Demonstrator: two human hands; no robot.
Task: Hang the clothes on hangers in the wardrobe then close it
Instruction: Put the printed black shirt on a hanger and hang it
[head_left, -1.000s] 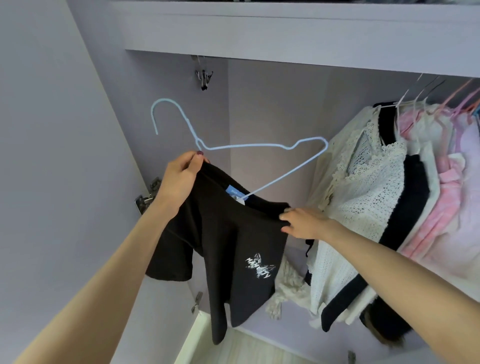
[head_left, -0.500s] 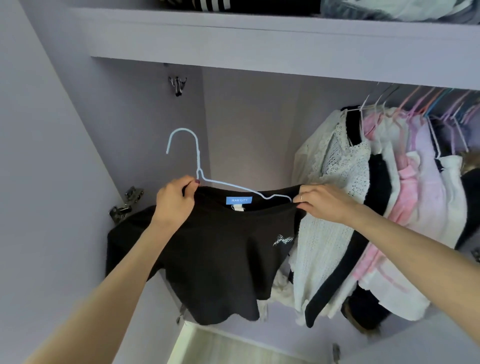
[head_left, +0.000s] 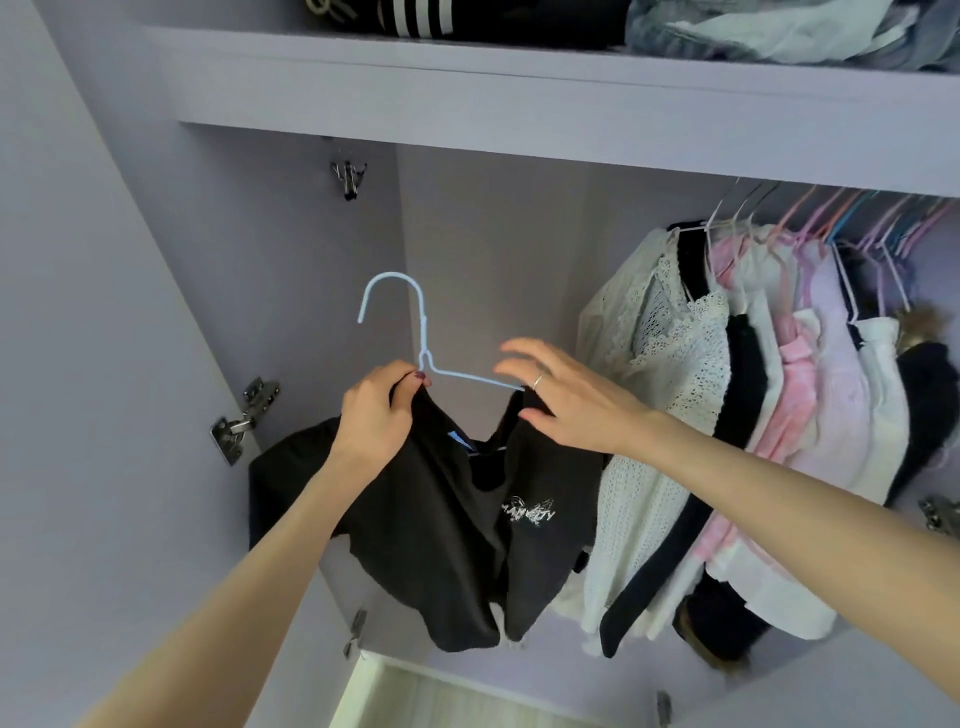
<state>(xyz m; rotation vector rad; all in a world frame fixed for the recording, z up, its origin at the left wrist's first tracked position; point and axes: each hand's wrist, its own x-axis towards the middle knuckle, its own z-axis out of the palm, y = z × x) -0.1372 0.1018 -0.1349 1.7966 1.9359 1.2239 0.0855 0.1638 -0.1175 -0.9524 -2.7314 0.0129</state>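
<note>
A black T-shirt (head_left: 441, 525) with a white chest print hangs on a light blue wire hanger (head_left: 421, 332), whose hook points up and left in front of the open wardrobe. My left hand (head_left: 376, 415) pinches the shirt's left shoulder and the hanger just below the hook's neck. My right hand (head_left: 566, 400) lies with fingers spread on the shirt's right shoulder over the hanger's arm, not gripping. The collar sags between my hands.
Several hung garments (head_left: 727, 415) in white, black and pink fill the rail at the right. A shelf (head_left: 519, 88) with folded clothes runs overhead. The wardrobe's left part behind the shirt holds nothing. Door hinges (head_left: 241, 421) sit on the left wall.
The shirt went from draped over one side to sitting on both hanger arms. My hands drew closer together and my right hand loosened its pinch and spread its fingers.
</note>
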